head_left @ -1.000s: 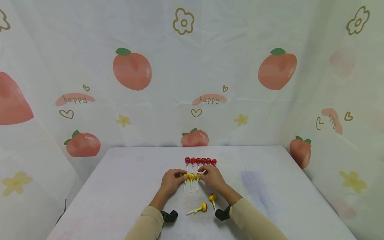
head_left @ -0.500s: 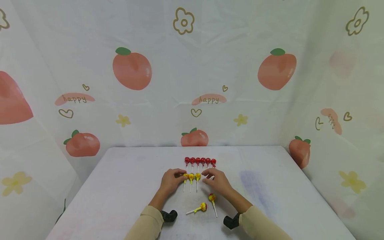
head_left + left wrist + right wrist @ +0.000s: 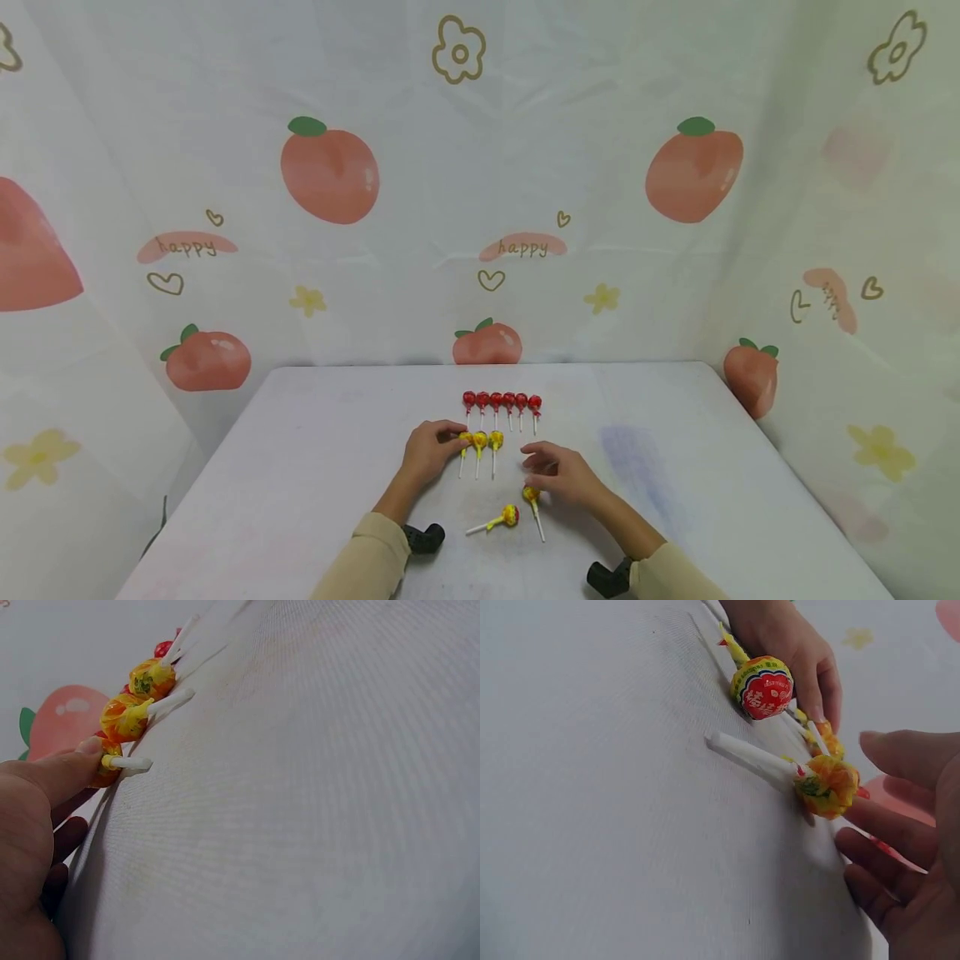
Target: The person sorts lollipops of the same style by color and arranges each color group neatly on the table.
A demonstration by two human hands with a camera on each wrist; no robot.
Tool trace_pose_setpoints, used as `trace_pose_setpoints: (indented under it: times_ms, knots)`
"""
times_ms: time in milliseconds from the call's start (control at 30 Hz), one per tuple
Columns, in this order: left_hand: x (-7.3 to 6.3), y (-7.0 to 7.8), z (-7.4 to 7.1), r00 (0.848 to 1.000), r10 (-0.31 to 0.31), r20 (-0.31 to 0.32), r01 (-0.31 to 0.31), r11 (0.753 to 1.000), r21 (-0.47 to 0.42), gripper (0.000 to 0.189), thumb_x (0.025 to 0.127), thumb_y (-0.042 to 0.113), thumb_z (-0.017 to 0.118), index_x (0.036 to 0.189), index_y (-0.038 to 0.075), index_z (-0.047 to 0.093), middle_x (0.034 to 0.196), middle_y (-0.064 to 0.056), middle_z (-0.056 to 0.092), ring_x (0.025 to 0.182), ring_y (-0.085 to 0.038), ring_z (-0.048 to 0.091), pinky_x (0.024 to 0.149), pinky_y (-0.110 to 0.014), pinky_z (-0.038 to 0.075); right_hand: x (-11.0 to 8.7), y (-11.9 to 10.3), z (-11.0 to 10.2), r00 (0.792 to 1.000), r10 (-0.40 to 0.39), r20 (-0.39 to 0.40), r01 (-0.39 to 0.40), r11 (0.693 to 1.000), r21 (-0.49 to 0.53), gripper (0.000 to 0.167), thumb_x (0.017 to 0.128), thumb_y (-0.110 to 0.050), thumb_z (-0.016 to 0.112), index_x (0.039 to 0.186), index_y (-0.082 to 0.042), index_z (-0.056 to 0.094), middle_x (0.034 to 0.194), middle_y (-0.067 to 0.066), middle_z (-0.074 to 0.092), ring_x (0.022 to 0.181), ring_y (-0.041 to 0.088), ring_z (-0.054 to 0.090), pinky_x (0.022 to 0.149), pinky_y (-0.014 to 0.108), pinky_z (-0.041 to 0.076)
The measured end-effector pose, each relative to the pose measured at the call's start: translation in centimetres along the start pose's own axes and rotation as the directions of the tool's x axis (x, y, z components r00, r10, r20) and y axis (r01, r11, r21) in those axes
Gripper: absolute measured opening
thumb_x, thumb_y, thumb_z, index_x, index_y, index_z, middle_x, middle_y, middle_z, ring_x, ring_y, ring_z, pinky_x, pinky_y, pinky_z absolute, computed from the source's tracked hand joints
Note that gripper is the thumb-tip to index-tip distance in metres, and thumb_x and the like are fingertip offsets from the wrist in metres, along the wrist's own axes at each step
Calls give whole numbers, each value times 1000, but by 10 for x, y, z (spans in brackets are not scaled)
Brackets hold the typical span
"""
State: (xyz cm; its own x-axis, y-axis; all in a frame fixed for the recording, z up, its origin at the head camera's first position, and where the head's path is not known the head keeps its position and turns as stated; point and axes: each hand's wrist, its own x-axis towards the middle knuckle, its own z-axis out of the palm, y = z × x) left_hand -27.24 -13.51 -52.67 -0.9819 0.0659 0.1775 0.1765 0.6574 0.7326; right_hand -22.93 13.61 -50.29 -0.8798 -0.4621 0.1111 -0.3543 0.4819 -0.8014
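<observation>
Three yellow-wrapped lollipops lie in a row across the middle of the table in the head view, sticks toward the person. The left hand (image 3: pixel 429 454) pinches the head of the leftmost yellow lollipop (image 3: pixel 112 754) with its thumb; the fingers behind are partly hidden. Beside it lie the middle lollipop (image 3: pixel 480 442) and the right-hand one (image 3: pixel 496 440). Thumb and fingers apart, the right hand (image 3: pixel 566 477) is at the head of a loose yellow lollipop (image 3: pixel 829 787), holding nothing. Another loose lollipop (image 3: pixel 510 515), yellow and red, lies to its left.
Several red lollipops (image 3: pixel 496 401) form a row behind the yellow ones. A black device sits at the left wrist (image 3: pixel 425 539) and another at the right wrist (image 3: pixel 609 578). A fruit-print curtain (image 3: pixel 420 208) hangs behind the white table (image 3: pixel 337 433).
The right hand has let go of the right-hand lollipop in the yellow row and moved right and nearer the person, to the loose lollipop. The left hand has stayed in place.
</observation>
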Motion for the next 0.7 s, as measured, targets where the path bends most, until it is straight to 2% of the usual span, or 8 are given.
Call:
trace_pose_setpoints:
  times_ms: [200, 400, 500, 700]
  knots:
    - [-1, 1, -1, 1000, 7, 0, -7, 1000, 6, 20, 84, 26, 77, 103, 21, 76, 91, 6, 61, 86, -17, 52, 81, -41, 46, -9, 1, -10, 994, 21, 109, -26, 999, 37, 51, 86, -19, 76, 131, -6, 57, 109, 4, 70, 99, 22, 63, 79, 32, 50]
    - [0, 1, -3, 1000, 12, 2, -12, 1000, 3, 20, 84, 26, 77, 103, 20, 76, 90, 6, 61, 85, -17, 52, 81, -41, 45, -9, -2, -15, 976, 34, 214, -39, 999, 16, 45, 84, -14, 76, 126, -9, 62, 106, -2, 69, 98, 19, 61, 84, 35, 50]
    - [-1, 1, -3, 1000, 4, 7, -4, 1000, -3, 19, 85, 27, 77, 103, 21, 76, 90, 6, 61, 86, -17, 52, 81, -40, 45, -7, -2, -14, 971, 34, 236, -31, 999, -17, 42, 84, -12, 76, 123, -11, 64, 103, -6, 68, 97, 17, 61, 86, 36, 50]
    - [-1, 1, -2, 1000, 6, 6, -6, 1000, -4, 19, 84, 26, 77, 103, 21, 76, 91, 6, 61, 86, -17, 52, 82, -41, 45, -4, -2, -11, 972, 61, 226, -54, 998, -33, 36, 85, -12, 75, 120, -12, 66, 93, -9, 66, 85, 14, 59, 77, 27, 51]
